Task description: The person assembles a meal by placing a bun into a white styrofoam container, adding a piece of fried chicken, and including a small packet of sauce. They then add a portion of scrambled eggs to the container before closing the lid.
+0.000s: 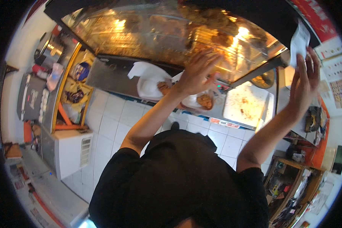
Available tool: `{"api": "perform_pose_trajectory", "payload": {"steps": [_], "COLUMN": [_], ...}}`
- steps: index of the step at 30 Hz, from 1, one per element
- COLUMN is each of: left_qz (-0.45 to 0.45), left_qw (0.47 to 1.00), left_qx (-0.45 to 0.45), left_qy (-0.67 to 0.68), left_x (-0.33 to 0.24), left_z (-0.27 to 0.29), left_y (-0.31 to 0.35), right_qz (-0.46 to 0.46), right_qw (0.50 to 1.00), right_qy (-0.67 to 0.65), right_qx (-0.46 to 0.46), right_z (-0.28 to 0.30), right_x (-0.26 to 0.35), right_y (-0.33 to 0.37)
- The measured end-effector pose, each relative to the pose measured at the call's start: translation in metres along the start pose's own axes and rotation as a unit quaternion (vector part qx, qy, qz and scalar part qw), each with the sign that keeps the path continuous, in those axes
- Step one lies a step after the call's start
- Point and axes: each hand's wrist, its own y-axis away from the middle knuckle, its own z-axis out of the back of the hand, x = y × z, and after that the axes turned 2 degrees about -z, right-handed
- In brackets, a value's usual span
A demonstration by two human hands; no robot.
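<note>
My left hand (pixel 200 72) is raised over the counter with its fingers stretched and apart, in front of the lit glass food case (pixel 148 34). Below that forearm lie white foam containers: the left one (pixel 148 86) stands with its lid folded back, and brown food (pixel 164 88) sits at its right side. Beneath my left hand, a second container (pixel 190 101) holds another brown piece of food (pixel 205 101), partly covered by my wrist. My right hand (pixel 306 78) reaches up at the far right, fingers extended, against a crumpled white sheet or bag (pixel 300 42). Whether it grips this is unclear.
A stained white cutting board (pixel 241 104) with a knife (pixel 265 110) lies right of the containers. Behind it stands a metal bowl (pixel 265 80) with food. Shelves with bags (pixel 78 91) and a white appliance (pixel 74 152) are left; a wooden cabinet (pixel 283 182) stands lower right.
</note>
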Motion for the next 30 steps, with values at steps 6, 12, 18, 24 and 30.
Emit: {"api": "perform_pose_trajectory", "payload": {"steps": [6,12,18,24,30], "left_qz": [0.371,0.547,0.527,0.465,0.479], "left_qw": [0.873,0.823,0.804,0.840,0.831], "left_qx": [-0.209,-0.056,0.021,0.031,0.046], "left_qy": [-0.237,-0.142,-0.275,-0.278,-0.277], "left_x": [0.122,0.175,0.196,0.181,0.127], "left_z": [0.102,0.093,0.078,0.078,0.060], "left_y": [0.237,0.267,0.289,0.291,0.294], "right_qz": [-0.270,-0.305,-0.203,-0.196,-0.278], "right_qw": [0.938,0.805,0.847,0.894,0.873], "right_qy": [0.003,0.294,0.364,0.329,0.326], "right_qx": [0.217,0.416,0.329,0.234,0.235], "right_z": [0.070,0.080,0.009,0.012,0.069], "right_x": [-0.125,-0.293,-0.327,-0.340,-0.304], "right_y": [0.123,0.257,0.285,0.289,0.280]}}
